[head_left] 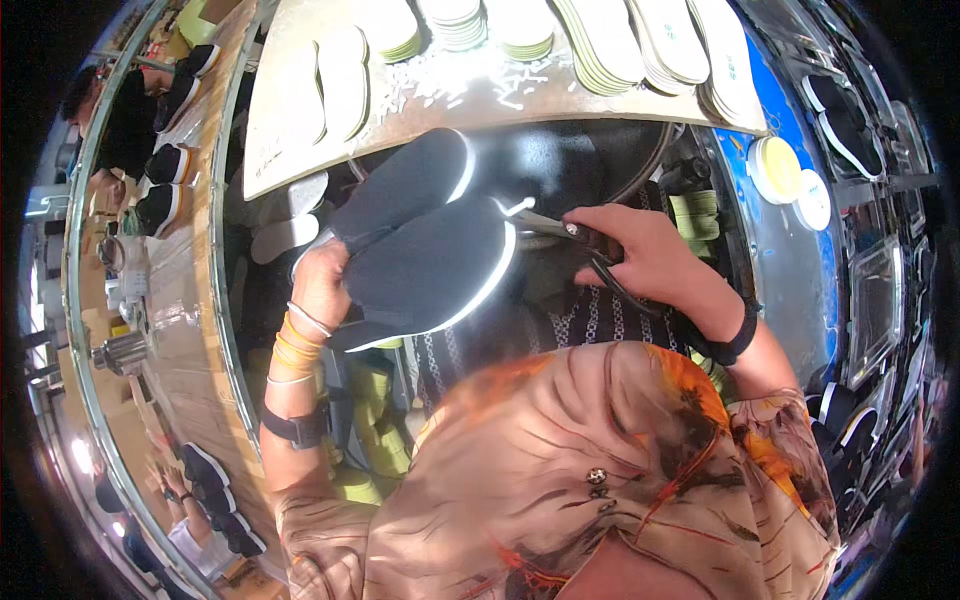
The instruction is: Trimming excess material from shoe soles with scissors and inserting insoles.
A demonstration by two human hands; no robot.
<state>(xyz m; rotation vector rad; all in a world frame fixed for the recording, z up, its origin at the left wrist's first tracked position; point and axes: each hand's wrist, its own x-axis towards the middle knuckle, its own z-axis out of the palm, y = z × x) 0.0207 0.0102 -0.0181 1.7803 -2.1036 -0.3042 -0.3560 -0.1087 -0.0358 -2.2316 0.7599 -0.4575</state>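
My left hand (322, 283) grips a pair of black slip-on shoes (430, 268) with white sole edges by their heel ends, one beside the other, toes pointing right. In my right hand (655, 255) is a pair of scissors (546, 223) with dark handles, the fingers in the loops. The blades reach the toe of the nearer shoe. At their tips a small white strip (521, 206) stands out from the sole edge; whether it is still joined to the sole I cannot tell.
A pale board (285, 150) ahead carries stacked insoles (600, 50) and white trimmings (460, 88). Round tubs (775, 168) stand on a blue surface at right. Shoes line a conveyor (185, 265) at left, with another person (130, 120) beyond. Green insoles (375, 415) sit below.
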